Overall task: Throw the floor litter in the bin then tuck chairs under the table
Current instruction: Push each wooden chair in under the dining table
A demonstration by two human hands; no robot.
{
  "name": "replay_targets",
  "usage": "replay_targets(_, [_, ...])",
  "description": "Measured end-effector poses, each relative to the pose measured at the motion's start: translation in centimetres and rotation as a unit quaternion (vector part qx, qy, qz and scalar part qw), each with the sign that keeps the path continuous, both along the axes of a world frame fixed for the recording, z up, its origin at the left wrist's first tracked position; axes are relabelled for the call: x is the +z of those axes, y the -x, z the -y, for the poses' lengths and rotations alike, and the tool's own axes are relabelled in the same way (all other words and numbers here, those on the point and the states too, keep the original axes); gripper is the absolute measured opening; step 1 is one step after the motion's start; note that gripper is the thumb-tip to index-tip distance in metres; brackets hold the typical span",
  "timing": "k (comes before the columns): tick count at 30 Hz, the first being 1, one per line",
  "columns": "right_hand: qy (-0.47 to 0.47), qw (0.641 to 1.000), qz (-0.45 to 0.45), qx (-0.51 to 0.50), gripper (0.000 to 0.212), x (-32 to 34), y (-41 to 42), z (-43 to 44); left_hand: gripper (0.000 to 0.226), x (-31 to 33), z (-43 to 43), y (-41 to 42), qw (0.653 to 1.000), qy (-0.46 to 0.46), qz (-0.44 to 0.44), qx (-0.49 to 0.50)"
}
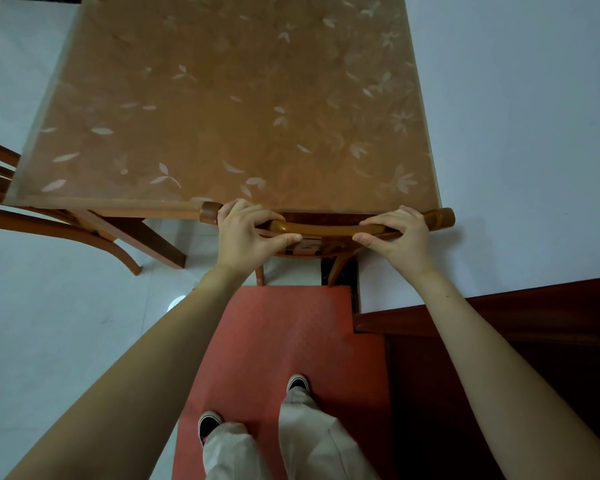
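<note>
Both my hands grip the top rail of a chair drawn up against the near edge of the table.

The table (222, 98), under a brown leaf-patterned cover, fills the upper view and its far end is cut off by the frame; the chair (326, 230) sits mostly beneath it, so I see only the curved top rail, a bit of the back and two legs, and the seat is hidden. A second chair (32, 220) at the left is cut off by the frame edge and partly hidden under the table's corner. My left hand (246, 230) and right hand (400, 233) each wrap the rail, fingers over the top and thumbs pressed on the near face. My shoes stand on a red mat (284, 341). I cannot see any bin or litter.
</note>
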State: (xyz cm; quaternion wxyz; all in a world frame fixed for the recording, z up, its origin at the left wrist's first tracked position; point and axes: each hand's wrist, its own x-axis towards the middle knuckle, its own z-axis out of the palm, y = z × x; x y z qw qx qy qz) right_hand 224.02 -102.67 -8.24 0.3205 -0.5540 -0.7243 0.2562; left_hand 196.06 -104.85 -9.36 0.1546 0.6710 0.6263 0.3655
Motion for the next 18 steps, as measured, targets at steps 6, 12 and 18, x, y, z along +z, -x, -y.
replay_targets(6, [0.011, 1.0, -0.002, 0.011, 0.041, -0.46, -0.73, -0.27, 0.052, -0.68, 0.04, -0.58, 1.0, 0.008, -0.015, 0.003])
replay_targets(12, [0.003, 1.0, 0.001, 0.003, 0.044, -0.74, -0.53, -0.78, 0.053, -0.85, -0.81, -0.32, 1.0, 0.015, -0.013, -0.001])
replay_targets(18, [0.002, 1.0, 0.009, 0.005, 0.043, -0.68, -0.38, -0.76, 0.053, -0.63, -0.66, -0.2, 0.999, 0.03, -0.012, -0.005])
